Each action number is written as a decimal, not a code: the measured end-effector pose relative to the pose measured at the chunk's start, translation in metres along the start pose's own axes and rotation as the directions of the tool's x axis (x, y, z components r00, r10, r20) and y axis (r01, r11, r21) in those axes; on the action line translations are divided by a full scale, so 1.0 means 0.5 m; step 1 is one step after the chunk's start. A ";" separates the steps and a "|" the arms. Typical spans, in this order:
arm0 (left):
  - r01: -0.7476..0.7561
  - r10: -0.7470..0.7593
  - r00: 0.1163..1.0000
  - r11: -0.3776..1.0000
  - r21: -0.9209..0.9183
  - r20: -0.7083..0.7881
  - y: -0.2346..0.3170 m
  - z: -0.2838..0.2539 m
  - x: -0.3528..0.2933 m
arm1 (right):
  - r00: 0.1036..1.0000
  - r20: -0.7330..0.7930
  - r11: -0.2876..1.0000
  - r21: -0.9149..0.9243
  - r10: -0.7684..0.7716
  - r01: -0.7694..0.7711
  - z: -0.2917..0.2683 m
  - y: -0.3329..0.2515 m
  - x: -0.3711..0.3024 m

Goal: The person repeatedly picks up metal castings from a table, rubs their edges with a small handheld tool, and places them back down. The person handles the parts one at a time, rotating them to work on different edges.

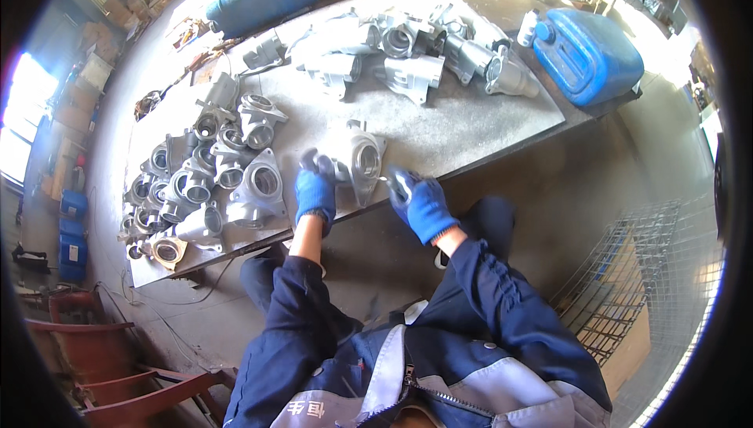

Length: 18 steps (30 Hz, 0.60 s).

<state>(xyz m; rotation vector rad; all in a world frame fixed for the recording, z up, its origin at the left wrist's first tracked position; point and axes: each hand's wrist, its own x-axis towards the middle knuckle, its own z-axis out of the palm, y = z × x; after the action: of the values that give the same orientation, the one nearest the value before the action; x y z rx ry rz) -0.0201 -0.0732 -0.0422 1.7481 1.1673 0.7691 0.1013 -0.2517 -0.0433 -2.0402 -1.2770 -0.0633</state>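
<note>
A silver-grey cast metal housing (pixel 365 160) with a round opening and a flange stands near the table's front edge. My left hand (pixel 315 189), in a blue glove with greyish fingertips, is closed on the left side of this housing. Just right of the housing is my gloved right hand (pixel 420 202), its fingers curled closed. A small pale tip shows at its fingers toward the housing, but what it grips is too blurred to name. Left of my left hand, a similar flanged casting (pixel 264 183) stands at the edge of a group of several castings.
Several more castings (pixel 408 71) lie along the back of the metal-topped table (pixel 486 126). A blue jerrycan (pixel 592 56) stands at the right corner, beside a white bottle (pixel 529 28). A blue drum (pixel 263 1) lies behind. Wire mesh baskets (pixel 620 279) stand on the right, a red-brown metal frame (pixel 149 389) at lower left.
</note>
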 end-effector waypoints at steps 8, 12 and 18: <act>0.141 -0.100 0.975 0.968 -0.206 0.197 -0.057 -0.016 0.000 | 0.930 0.345 0.959 0.197 0.128 -0.205 0.066 -0.076 0.105; 0.091 0.003 0.971 0.919 -0.383 0.238 0.075 -0.077 -0.014 | 0.729 0.605 0.375 0.626 0.320 -0.684 0.042 -0.079 0.142; -0.038 0.316 0.880 0.790 -0.611 0.354 0.110 -0.042 0.022 | 0.594 0.756 -0.167 0.646 0.273 -0.745 0.000 -0.059 0.148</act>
<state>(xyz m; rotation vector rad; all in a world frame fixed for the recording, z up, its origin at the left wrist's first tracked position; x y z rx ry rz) -0.0121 -0.0661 0.0168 1.3969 0.3793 0.6990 0.1154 -0.1877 0.0019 -1.0600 -0.1419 1.3538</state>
